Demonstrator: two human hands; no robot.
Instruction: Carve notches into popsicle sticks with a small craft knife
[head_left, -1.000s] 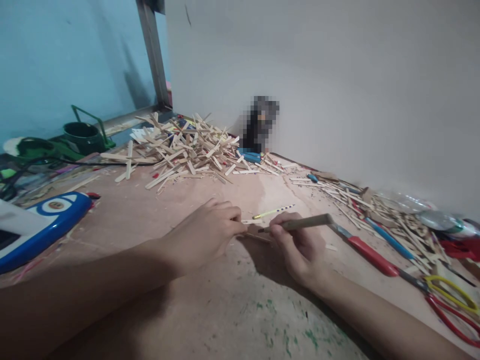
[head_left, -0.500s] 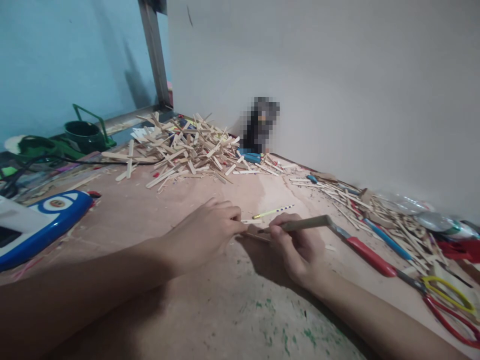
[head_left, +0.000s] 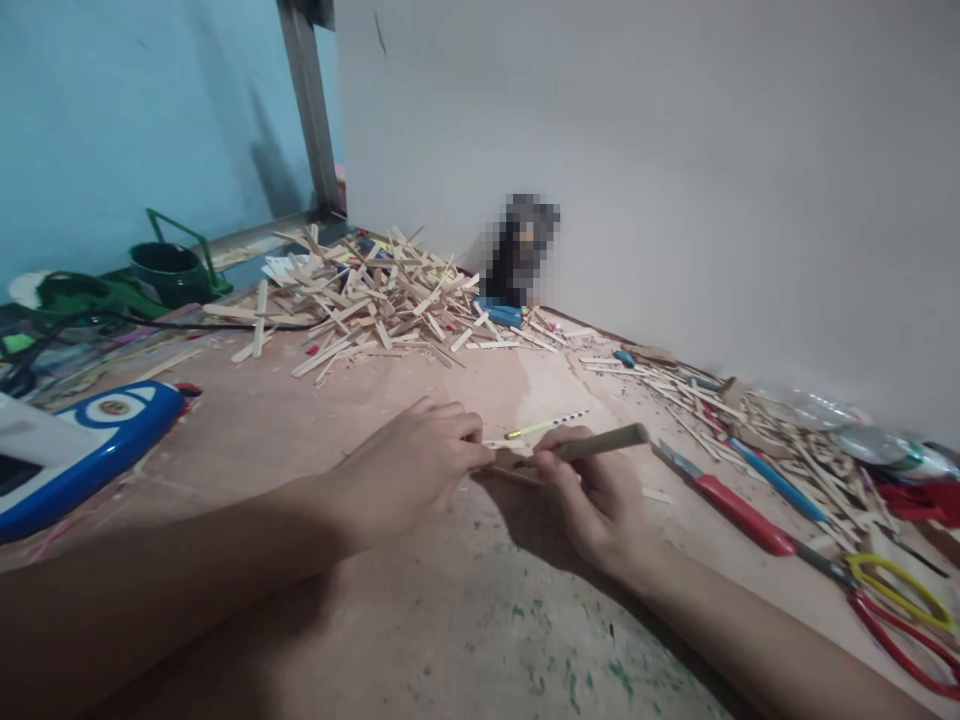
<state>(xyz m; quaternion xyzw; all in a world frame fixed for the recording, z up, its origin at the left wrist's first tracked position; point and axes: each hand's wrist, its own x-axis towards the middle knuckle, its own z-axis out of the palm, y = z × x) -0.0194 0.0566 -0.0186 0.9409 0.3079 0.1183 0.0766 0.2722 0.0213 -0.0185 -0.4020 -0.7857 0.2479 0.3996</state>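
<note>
Your right grip (head_left: pixel 596 490) is closed around a round-handled tool (head_left: pixel 604 441), handle leaning back so its dark tip points leftward; your left grip (head_left: pixel 420 460) has its fingers curled down at a thin wooden strip (head_left: pixel 516 476) lying between both hands, seemingly to steady it, though I cannot tell whether they pinch it; just beyond your right grip lies a pencil (head_left: pixel 547 424); right of that grip, a red-handled knife (head_left: pixel 746 515) and scissors (head_left: pixel 853 575) sit, probably for easy reach; farther beyond your left grip, a heap of wooden sticks (head_left: pixel 390 290).

Wooden tabletop (head_left: pixel 465 630), heaped sticks (head_left: pixel 390 300), spotted pencil (head_left: pixel 547 424), scissors (head_left: pixel 852 572)
</note>
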